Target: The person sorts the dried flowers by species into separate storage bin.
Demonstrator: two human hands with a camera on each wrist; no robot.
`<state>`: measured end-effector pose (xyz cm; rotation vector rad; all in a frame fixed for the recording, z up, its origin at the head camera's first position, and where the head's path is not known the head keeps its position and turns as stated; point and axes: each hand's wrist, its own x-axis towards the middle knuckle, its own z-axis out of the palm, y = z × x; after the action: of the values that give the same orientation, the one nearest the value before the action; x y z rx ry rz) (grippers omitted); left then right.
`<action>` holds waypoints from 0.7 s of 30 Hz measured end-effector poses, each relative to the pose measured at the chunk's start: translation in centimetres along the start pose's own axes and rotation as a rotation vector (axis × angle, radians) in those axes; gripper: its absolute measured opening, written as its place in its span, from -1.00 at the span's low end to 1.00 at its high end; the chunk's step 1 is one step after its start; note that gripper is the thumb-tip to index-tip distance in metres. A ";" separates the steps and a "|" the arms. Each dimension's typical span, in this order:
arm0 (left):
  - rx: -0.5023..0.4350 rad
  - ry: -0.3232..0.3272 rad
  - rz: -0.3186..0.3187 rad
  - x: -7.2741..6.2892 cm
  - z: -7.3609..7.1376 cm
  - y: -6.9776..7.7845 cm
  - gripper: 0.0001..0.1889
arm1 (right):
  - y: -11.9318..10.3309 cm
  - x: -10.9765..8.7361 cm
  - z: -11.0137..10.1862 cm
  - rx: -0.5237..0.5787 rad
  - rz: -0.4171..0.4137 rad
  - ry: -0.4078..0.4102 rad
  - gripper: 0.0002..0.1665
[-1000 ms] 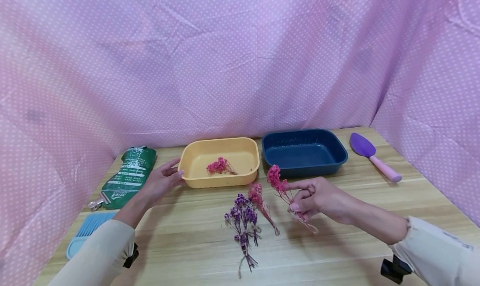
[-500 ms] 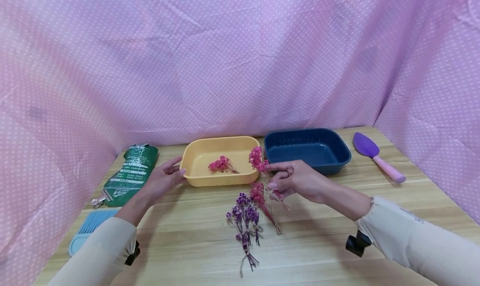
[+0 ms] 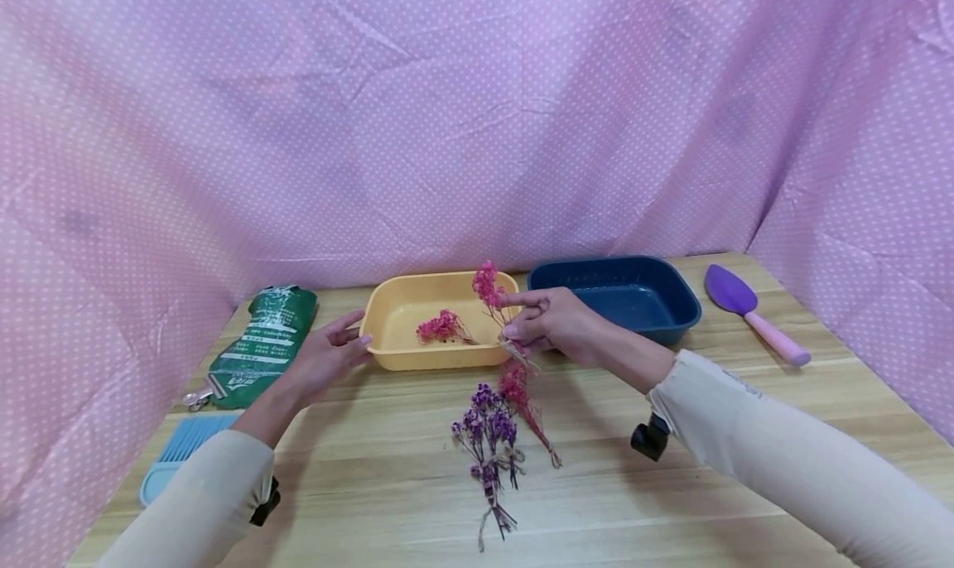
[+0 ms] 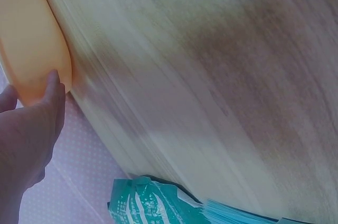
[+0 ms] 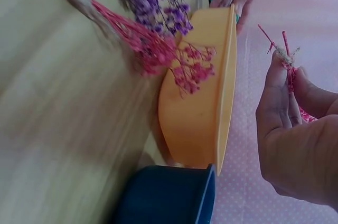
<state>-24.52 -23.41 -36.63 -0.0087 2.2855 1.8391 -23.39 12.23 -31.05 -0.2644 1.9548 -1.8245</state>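
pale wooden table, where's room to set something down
The table is bare between the beige left sleeve and purple dried flowers, and between the right sleeve and purple, pink-handled spatula. It's crowded around the right hand, among pink dried flowers, the yellow rectangular tub and navy rectangular tub.

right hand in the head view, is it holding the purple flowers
No, the right hand pinches a bunch of pink flowers, while the purple flowers lie on the wooden table.
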 end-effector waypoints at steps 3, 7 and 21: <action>0.002 -0.004 -0.004 0.0 0.0 0.1 -0.32 | -0.5 1.0 0.1 -0.017 -0.006 0.005 -0.39; 0.008 -0.007 -0.005 -0.1 0.0 0.3 -0.31 | -1.0 2.6 0.3 -0.044 -0.028 0.008 -0.39; 0.006 -0.006 -0.022 -0.1 0.1 0.4 -0.32 | -0.9 8.0 2.2 -0.336 0.007 0.051 -0.44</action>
<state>-24.46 -23.28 -36.27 -0.0275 2.2776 1.8192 -29.63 6.72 -31.80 -0.3178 2.2901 -1.5039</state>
